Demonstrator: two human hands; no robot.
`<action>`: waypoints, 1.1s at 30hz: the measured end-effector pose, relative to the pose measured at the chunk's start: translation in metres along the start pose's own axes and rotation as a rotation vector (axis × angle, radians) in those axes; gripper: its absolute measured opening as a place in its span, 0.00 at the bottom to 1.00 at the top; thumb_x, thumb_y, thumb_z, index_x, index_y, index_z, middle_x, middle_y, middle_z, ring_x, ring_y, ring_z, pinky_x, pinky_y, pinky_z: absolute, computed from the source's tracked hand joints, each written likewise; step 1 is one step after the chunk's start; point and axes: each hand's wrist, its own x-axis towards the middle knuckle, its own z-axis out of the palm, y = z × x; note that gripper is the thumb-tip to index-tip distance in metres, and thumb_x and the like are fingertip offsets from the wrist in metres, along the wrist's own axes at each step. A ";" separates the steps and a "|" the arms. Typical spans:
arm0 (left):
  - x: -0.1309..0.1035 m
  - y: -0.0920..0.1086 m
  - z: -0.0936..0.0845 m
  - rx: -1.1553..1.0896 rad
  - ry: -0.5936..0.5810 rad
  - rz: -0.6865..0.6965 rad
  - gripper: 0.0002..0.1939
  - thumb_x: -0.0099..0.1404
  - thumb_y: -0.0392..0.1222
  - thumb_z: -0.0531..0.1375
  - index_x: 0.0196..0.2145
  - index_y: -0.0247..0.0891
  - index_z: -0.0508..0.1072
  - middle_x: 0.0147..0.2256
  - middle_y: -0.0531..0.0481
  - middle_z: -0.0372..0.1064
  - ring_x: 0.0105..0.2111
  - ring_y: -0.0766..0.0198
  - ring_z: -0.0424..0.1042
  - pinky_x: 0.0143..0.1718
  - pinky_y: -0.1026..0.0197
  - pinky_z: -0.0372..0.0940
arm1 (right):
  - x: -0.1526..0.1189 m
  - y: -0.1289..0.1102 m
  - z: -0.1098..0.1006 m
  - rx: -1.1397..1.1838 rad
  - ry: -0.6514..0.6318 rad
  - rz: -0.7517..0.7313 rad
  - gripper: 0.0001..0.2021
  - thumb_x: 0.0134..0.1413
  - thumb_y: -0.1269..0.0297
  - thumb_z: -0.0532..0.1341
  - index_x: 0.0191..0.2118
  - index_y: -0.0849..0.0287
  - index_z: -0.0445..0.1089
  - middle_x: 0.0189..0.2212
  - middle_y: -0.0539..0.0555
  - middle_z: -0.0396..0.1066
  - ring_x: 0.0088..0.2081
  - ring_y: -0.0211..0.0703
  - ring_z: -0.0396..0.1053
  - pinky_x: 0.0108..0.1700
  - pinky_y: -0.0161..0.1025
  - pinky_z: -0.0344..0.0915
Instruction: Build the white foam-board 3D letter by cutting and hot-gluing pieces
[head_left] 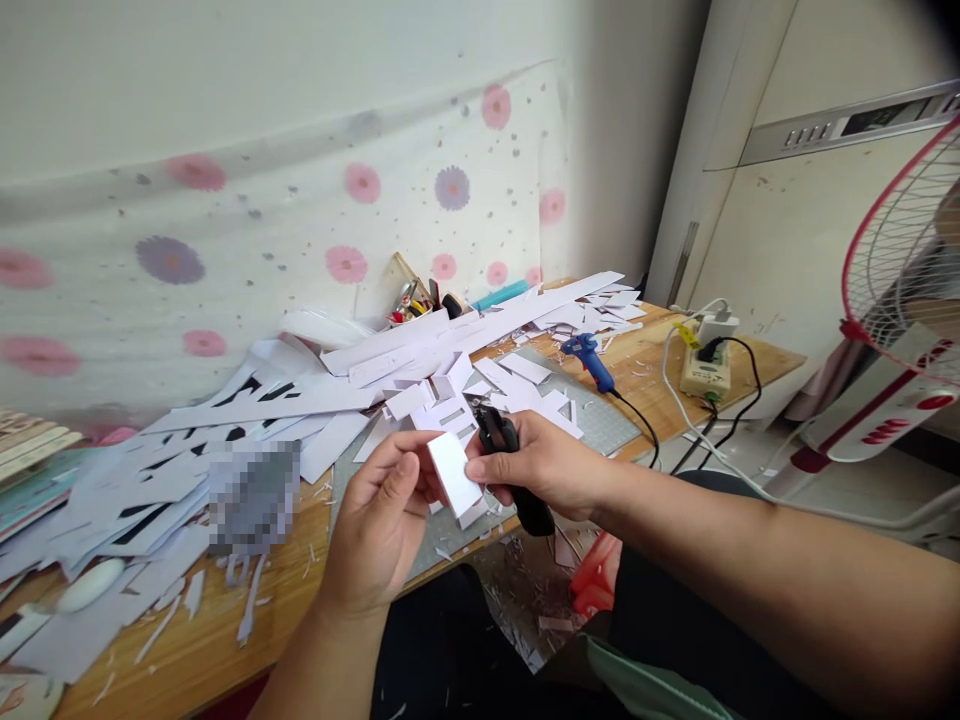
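A small folded white card piece [455,474] is held between my two hands, above the near edge of the cutting mat [611,425]. My left hand [390,510] grips its left side with curled fingers. In my right hand [540,465] is a black-handled cutting tool [532,508], its metal tip pointing away from me, while the thumb touches the card's right edge. Cut white card pieces [450,415] lie on the mat just beyond my hands.
A blue glue gun [590,360] lies right of the pieces, its cord running to a power strip [706,368]. White strips and cut sheets [262,410] cover the left and back of the wooden table [289,600]. A fan [907,260] stands at the right.
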 end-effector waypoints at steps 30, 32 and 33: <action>-0.014 -0.017 0.027 -0.041 -0.147 -0.080 0.14 0.53 0.48 0.68 0.26 0.35 0.71 0.26 0.50 0.67 0.28 0.64 0.67 0.33 0.62 0.66 | -0.013 -0.004 -0.016 -0.277 0.055 -0.172 0.18 0.53 0.48 0.62 0.33 0.61 0.65 0.21 0.46 0.63 0.23 0.32 0.59 0.25 0.32 0.58; -0.014 -0.017 0.028 -0.077 -0.142 -0.075 0.16 0.51 0.49 0.70 0.24 0.35 0.69 0.25 0.51 0.66 0.28 0.65 0.67 0.33 0.63 0.65 | -0.015 -0.004 -0.020 -0.258 0.023 -0.170 0.21 0.54 0.44 0.59 0.38 0.60 0.61 0.22 0.45 0.61 0.21 0.31 0.59 0.23 0.31 0.57; -0.013 -0.017 0.029 -0.102 -0.123 -0.074 0.17 0.51 0.48 0.70 0.23 0.35 0.68 0.25 0.52 0.66 0.27 0.66 0.67 0.32 0.63 0.65 | -0.016 -0.005 -0.022 -0.239 -0.017 -0.166 0.23 0.54 0.42 0.58 0.41 0.58 0.58 0.24 0.44 0.61 0.21 0.31 0.59 0.22 0.30 0.57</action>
